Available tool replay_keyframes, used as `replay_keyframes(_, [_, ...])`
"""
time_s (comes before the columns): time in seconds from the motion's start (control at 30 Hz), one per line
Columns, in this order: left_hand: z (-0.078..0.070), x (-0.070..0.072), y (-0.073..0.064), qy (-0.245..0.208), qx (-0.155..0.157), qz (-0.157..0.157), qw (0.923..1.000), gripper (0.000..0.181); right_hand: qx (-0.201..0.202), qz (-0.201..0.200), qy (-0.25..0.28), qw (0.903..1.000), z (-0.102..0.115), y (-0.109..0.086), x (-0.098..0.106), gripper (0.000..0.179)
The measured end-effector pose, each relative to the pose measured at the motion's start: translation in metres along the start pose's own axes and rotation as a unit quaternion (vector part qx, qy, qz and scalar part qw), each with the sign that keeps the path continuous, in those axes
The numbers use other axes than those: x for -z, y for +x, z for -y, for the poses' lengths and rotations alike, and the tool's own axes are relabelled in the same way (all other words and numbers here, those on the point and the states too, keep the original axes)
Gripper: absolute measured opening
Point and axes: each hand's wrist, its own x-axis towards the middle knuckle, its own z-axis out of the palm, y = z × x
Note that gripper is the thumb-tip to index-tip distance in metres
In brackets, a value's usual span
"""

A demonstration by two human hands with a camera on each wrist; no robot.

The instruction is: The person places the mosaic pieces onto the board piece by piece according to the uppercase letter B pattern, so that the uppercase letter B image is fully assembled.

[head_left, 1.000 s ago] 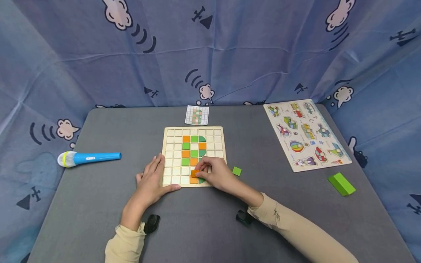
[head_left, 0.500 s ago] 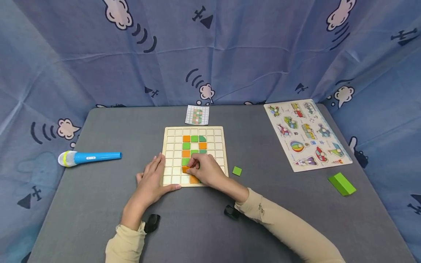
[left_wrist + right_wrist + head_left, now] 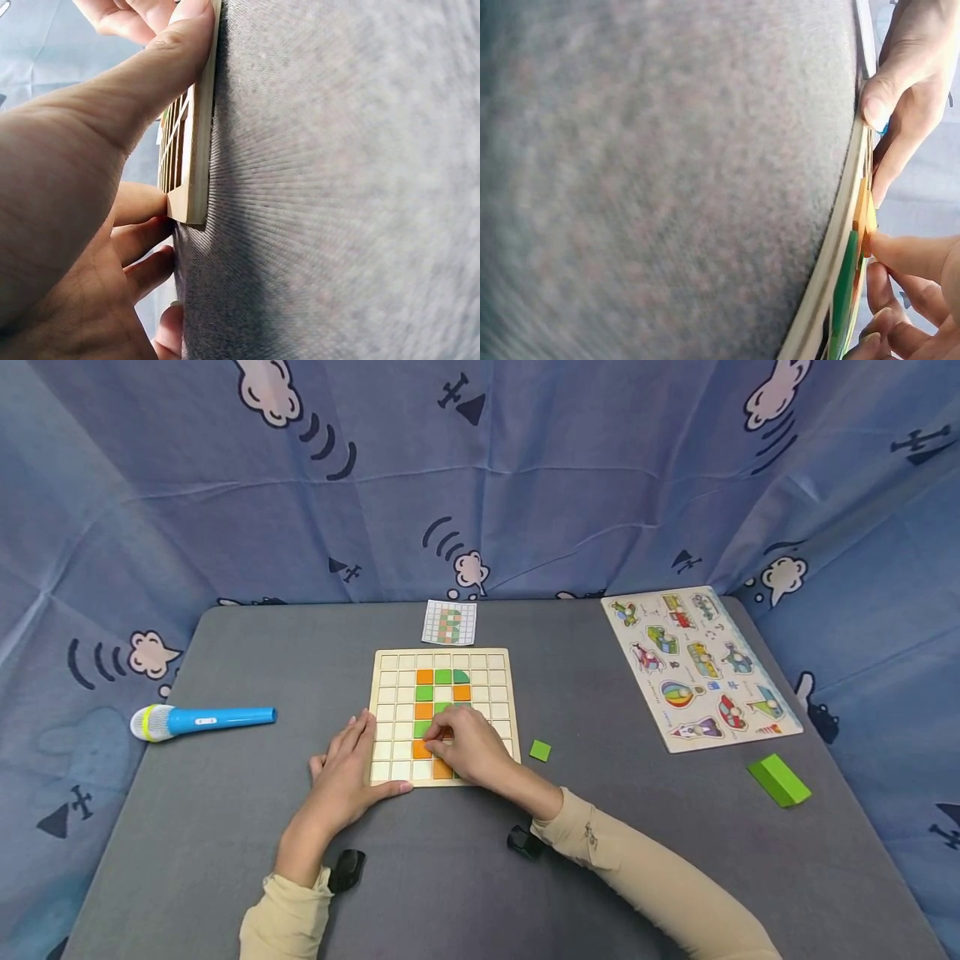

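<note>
The wooden grid board (image 3: 390, 771) lies on the table, with orange, green and dark green tiles set in its middle columns. My left hand (image 3: 345, 768) rests at its lower left corner, fingers along the left side and thumb on the front edge. Over the lower middle of the grid, my right hand (image 3: 472, 747) holds an orange square tile (image 3: 422, 749) by its right side, between thumb and fingers. In the right wrist view this orange tile (image 3: 870, 217) stands slightly raised at the thumb tip. Some tiles are hidden under the right hand.
A loose green tile (image 3: 540, 751) lies right of the board. Behind the board is a small pattern card (image 3: 449, 623). A toy microphone (image 3: 206, 722) lies at left. At right are a picture puzzle board (image 3: 701, 672) and a green block (image 3: 780, 780).
My right hand has moved left across the board with the orange tile, which now lies flatter, in the cell below a green tile. My left hand has stayed in place.
</note>
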Motion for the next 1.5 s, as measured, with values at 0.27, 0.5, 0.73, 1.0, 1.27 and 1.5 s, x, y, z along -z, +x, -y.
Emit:
replay_keyframes(0.27, [-0.002, -0.001, 0.0, 0.001, 0.002, 0.0, 1.0, 0.118, 0.002, 0.002, -0.003, 1.0, -0.002, -0.002, 0.002, 0.009])
replay_keyframes(0.5, [-0.003, -0.001, 0.001, -0.007, 0.006, 0.0, 1.0, 0.119, -0.011, -0.01, 0.016, 0.9998, -0.018, -0.01, 0.021, 0.009])
replay_keyframes(0.73, [-0.003, 0.0, 0.0, -0.01, 0.009, 0.004, 0.9999, 0.119, -0.016, -0.015, 0.022, 0.9995, -0.044, -0.026, 0.043, 0.005])
replay_keyframes(1.0, [-0.003, -0.001, 0.001, -0.011, 0.006, 0.004, 0.9999, 0.119, -0.062, 0.01, 0.0, 0.998, -0.068, -0.051, 0.074, 0.029])
replay_keyframes(1.27, [-0.002, -0.001, 0.002, -0.009, 0.01, 0.005, 0.9999, 0.121, -0.094, 0.038, -0.052, 0.9935, -0.087, -0.07, 0.096, 0.044])
replay_keyframes(1.5, [-0.001, -0.001, 0.001, -0.006, 0.016, 0.011, 0.9998, 0.121, -0.09, 0.018, -0.064, 0.9937, -0.095, -0.076, 0.1, 0.036])
